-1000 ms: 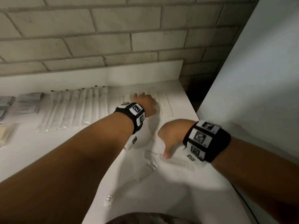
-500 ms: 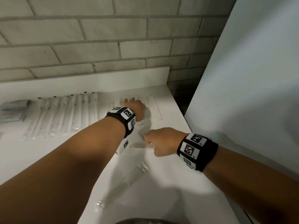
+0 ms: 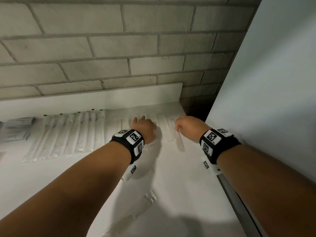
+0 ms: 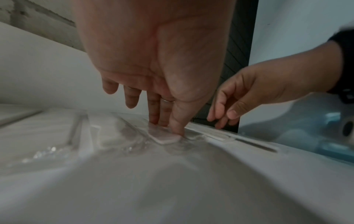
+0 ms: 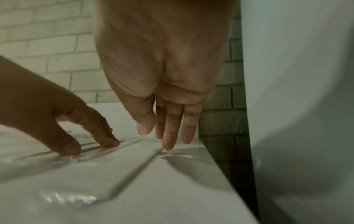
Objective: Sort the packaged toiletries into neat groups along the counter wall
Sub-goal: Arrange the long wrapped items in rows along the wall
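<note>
A row of slim white comb packets (image 3: 162, 127) lies by the counter's back wall. My left hand (image 3: 143, 127) rests on that row, its straight fingers and thumb pressing one flat packet (image 4: 164, 137) down. Just to the right, my right hand (image 3: 186, 127) stands over another slim packet (image 3: 179, 142), which lies slightly askew at the row's right end. In the right wrist view its fingers (image 5: 168, 144) are straight and point down, one tip touching the packet's far end (image 5: 161, 151). A loose comb packet (image 3: 130, 218) lies near the front.
Left of the combs lies a row of toothbrush packets (image 3: 68, 134), then small grey boxes (image 3: 18, 124). A low white backsplash (image 3: 85, 100) and brick wall close the back. A tall white panel (image 3: 273, 82) stands right of the counter (image 3: 188, 185) edge, with a dark gap behind.
My right hand carried a slim packet from the counter's front up to the right end of the comb row. The left hand stayed pressing on the row. The view moved closer.
</note>
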Available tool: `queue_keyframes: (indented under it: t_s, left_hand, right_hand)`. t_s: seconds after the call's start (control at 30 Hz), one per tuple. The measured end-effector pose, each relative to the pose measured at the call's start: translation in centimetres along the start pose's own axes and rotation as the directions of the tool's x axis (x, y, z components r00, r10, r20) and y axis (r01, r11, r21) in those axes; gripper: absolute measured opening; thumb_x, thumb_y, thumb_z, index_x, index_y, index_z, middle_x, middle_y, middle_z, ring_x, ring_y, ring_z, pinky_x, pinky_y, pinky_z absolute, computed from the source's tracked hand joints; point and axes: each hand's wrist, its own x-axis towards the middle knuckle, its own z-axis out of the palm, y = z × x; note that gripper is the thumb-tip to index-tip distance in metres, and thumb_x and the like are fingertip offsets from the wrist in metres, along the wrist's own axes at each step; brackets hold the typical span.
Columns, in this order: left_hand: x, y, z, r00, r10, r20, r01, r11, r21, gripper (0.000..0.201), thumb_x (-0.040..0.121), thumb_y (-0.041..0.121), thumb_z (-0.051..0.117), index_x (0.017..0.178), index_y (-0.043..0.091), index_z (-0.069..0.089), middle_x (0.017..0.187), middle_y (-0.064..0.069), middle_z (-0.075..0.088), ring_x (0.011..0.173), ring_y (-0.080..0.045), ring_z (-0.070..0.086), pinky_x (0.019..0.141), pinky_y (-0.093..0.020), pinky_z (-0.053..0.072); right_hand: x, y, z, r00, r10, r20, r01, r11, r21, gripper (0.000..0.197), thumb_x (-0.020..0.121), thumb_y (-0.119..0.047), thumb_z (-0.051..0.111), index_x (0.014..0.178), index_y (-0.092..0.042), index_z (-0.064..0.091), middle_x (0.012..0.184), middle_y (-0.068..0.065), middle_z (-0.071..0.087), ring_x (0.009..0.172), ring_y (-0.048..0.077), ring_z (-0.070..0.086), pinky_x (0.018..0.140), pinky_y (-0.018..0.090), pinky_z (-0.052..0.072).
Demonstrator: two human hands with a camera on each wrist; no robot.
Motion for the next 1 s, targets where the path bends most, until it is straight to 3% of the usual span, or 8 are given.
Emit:
queue_keyframes:
  t_s: [0.23, 0.37, 0.53, 0.67, 0.77, 0.87, 0.93, 1.0]
  left_hand:
    - [0.0, 0.1, -1.2, 1.000, 0.001, -0.004, -0.001, 0.999, 0.051, 0.054, 0.093, 0.052, 0.044, 0.141, 0.027, 0.046, 0.153, 0.000, 0.033, 0.148, -0.029, 0.004, 0.117, -0.053, -0.001]
    - [0.7, 1.8, -2.2, 0.990, 0.015, -0.139, -0.018, 1.000, -0.019, 0.062, 0.092, 0.052, 0.048, 0.144, 0.020, 0.041, 0.156, -0.002, 0.027, 0.149, -0.027, 0.005, 0.118, -0.052, 0.000]
    - [1.8, 3.4, -1.6, 1.000, -0.008, -0.005, 0.008, 1.000, -0.010, 0.067, 0.087, 0.060, 0.050, 0.141, 0.020, 0.045, 0.150, -0.003, 0.039, 0.148, -0.028, 0.008, 0.116, -0.054, 0.000]
    - [2.1, 3.1, -1.1, 0.999, -0.023, -0.027, 0.021, 0.998, -0.060, 0.066, 0.083, 0.060, 0.054, 0.137, 0.023, 0.049, 0.145, -0.001, 0.044, 0.147, -0.028, 0.012, 0.115, -0.055, 0.002]
    - [2.0, 2.8, -1.1, 1.000, -0.013, -0.013, 0.012, 0.997, -0.073, 0.066, 0.081, 0.060, 0.055, 0.137, 0.025, 0.050, 0.145, 0.000, 0.043, 0.147, -0.029, 0.013, 0.115, -0.056, 0.004]
    - [1.8, 2.4, -1.4, 1.000, 0.009, 0.013, -0.008, 0.998, -0.067, 0.064, 0.083, 0.058, 0.054, 0.138, 0.027, 0.048, 0.148, -0.001, 0.039, 0.147, -0.029, 0.013, 0.115, -0.056, 0.006]
    - [1.6, 2.2, -1.8, 0.999, 0.034, 0.031, -0.032, 0.998, -0.061, 0.053, 0.089, 0.048, 0.051, 0.137, 0.026, 0.049, 0.148, -0.004, 0.040, 0.147, -0.030, 0.013, 0.116, -0.056, 0.007]
    - [1.6, 1.8, -2.0, 0.996, 0.059, 0.066, -0.054, 0.996, -0.067, 0.048, 0.095, 0.043, 0.043, 0.139, 0.025, 0.047, 0.150, -0.004, 0.037, 0.147, -0.031, 0.011, 0.117, -0.056, 0.007]
  right_hand:
    - [1.4, 0.3, 0.9, 0.987, 0.021, 0.157, -0.003, 0.993, -0.116, 0.047, 0.090, -0.018, 0.061, 0.136, -0.020, 0.053, 0.145, 0.002, 0.046, 0.128, 0.025, 0.047, 0.107, 0.039, 0.039]
    - [2.8, 0.5, 0.7, 0.980, 0.043, 0.193, 0.000, 0.976, -0.217, 0.052, 0.091, -0.018, 0.060, 0.141, -0.015, 0.045, 0.144, 0.010, 0.046, 0.126, 0.030, 0.048, 0.104, 0.043, 0.042]
    - [4.6, 0.8, 0.5, 0.980, 0.027, 0.198, 0.013, 0.981, -0.195, 0.055, 0.092, -0.014, 0.059, 0.144, -0.016, 0.042, 0.147, 0.011, 0.043, 0.129, 0.032, 0.046, 0.107, 0.043, 0.039]
    - [5.2, 1.2, 0.9, 0.984, 0.033, 0.174, -0.006, 0.988, -0.155, 0.054, 0.092, -0.009, 0.056, 0.144, -0.017, 0.042, 0.148, 0.009, 0.043, 0.130, 0.031, 0.046, 0.108, 0.040, 0.037]
    - [3.9, 0.8, 0.4, 0.996, 0.026, 0.082, -0.026, 1.000, 0.002, 0.053, 0.094, -0.007, 0.053, 0.145, -0.013, 0.040, 0.150, 0.011, 0.038, 0.134, 0.031, 0.042, 0.111, 0.035, 0.033]
    - [1.6, -1.5, -0.9, 0.995, -0.032, -0.090, 0.040, 0.996, 0.081, 0.025, 0.088, -0.011, 0.061, 0.112, -0.018, 0.062, 0.120, 0.007, 0.055, 0.109, 0.028, 0.057, 0.089, 0.032, 0.046]
    - [-0.8, -4.8, -1.8, 0.989, -0.131, 0.064, 0.126, 0.989, 0.075, 0.009, 0.083, -0.017, 0.068, 0.090, -0.023, 0.067, 0.094, -0.005, 0.062, 0.091, 0.019, 0.062, 0.077, 0.027, 0.048]
    - [-3.3, -8.8, -1.8, 0.893, -0.266, 0.363, 0.263, 0.963, 0.059, 0.011, 0.083, -0.023, 0.070, 0.094, -0.023, 0.071, 0.087, -0.011, 0.066, 0.082, 0.009, 0.062, 0.070, 0.022, 0.049]
